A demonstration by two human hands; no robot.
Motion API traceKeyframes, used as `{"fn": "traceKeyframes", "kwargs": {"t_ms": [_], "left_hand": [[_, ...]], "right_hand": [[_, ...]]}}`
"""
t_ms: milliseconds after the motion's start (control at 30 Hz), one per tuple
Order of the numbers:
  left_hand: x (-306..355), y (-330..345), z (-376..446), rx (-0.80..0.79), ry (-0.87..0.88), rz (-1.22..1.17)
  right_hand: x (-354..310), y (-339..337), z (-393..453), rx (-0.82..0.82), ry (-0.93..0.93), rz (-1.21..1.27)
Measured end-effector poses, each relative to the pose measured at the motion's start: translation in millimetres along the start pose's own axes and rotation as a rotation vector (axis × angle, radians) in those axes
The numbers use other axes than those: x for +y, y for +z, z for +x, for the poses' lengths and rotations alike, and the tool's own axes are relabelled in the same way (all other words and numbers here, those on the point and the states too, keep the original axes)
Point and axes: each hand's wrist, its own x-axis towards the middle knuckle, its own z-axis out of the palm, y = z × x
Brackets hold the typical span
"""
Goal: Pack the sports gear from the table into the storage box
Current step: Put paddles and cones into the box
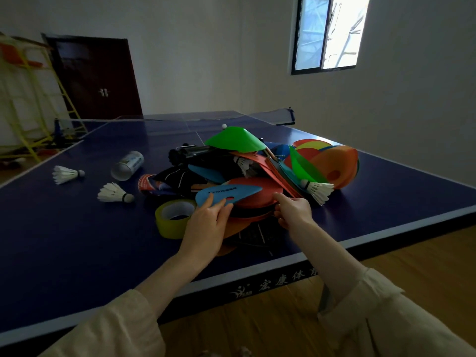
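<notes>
Left fingers: curled round the near tip of the flat blue plastic marker with black lettering, thumb on top; left hand pinching it at the pile's near edge.
Right fingers: bent and closed on the rim of the stacked red-orange plastic discs; right hand just beside the left, on the pile's near right.
Key relation: blue marker lying directly ahead of the left fingers, long axis running from near left to far right across the red-orange stack; left hand nearer its tip, right hand nearer the stack beneath.
Pile: bright green plastic cone on top, black mesh and fabric below, more cones far right.
Loose gear: two white feather shuttlecocks and a white cardboard tube well to the left; yellow roll of tape touching the left hand's side.
Surface: dark blue table-tennis table, white edge lines, net at the far end.
Storage box: not in view.
Room: pale walls, dark red double door, window upper right, wooden floor.
</notes>
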Motion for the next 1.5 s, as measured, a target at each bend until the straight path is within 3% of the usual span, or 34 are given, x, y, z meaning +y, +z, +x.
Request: {"fn": "traceKeyframes", "kwargs": {"t_ms": [233, 467, 600, 800, 967, 1233, 1500], "left_hand": [[-3.6, -15.1, -6.5, 0.096, -0.011, -0.052], [7.2, -24.6, -15.1, 0.204, 0.038, -0.053], [20.1, -22.1, -25.3, 0.226, 0.099, -0.075], [44.2, -14.8, -37.6, 0.244, 0.188, -0.144], [71.4, 5.0, -47.3, 0.204, 0.331, -0.184], [138.6, 125.6, -95.2, -0.061, 0.516, -0.294], [181.7, 248.1, -185.8, -0.518, 0.480, -0.279]], "right_hand": [[-3.4, 4.9, -12.6, 0.003, -0.121, -0.130], [5.9, -0.3, -31.3, -0.112, -0.013, 0.208], [14.4, -10.5, -57.6, -0.120, -0.040, 0.275], [19.6, -53.8, -98.9, -0.127, -0.068, 0.335], [37.0, -130.8, -135.6, -0.071, -0.048, 0.370], [129.4, -295.1, -198.8, 0.338, 0.049, 0.312], [244.2, -402.1, -236.2, 0.686, 0.260, 0.176]]}}
